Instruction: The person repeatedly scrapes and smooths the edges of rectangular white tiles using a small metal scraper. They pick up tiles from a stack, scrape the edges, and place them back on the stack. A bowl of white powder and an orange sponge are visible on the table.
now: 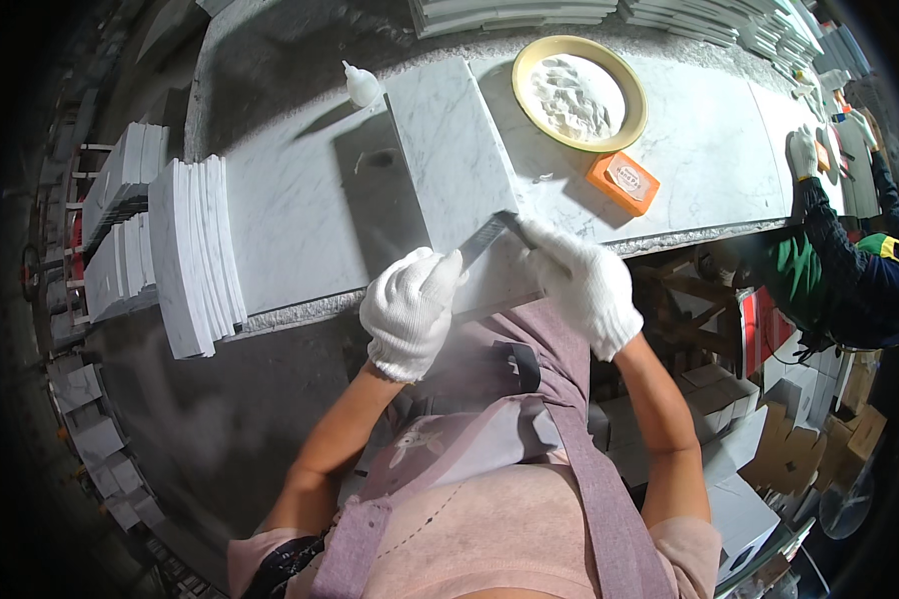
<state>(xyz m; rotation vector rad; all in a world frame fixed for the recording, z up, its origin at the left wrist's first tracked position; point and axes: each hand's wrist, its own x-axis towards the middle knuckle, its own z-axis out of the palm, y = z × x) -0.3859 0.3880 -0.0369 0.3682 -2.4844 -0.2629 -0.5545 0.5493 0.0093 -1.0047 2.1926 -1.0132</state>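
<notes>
My left hand [412, 304], in a white knitted glove, is closed on the near end of a dark grey flat strip [482, 243], which may be a scraper blade. At the strip's far end, my right hand [581, 278], also gloved in white, has its fingers closed by the tip; what they grip is partly hidden. Both hands are above the front end of a white, grey-veined marble slab [449, 145], raised on the marble-topped bench [310, 235]. To the right are an orange box [623, 184] with a white label and a yellow-rimmed bowl [529, 125] of white powder.
A small white squeeze bottle [363, 88] stands on the bench beyond the slab. Marble tiles stand in stacks at the left [195, 250] and along the back [509, 15]. At the far right a co-worker [819, 250] with gloved hands works at the bench. Cardboard boxes [784, 449] lie below right.
</notes>
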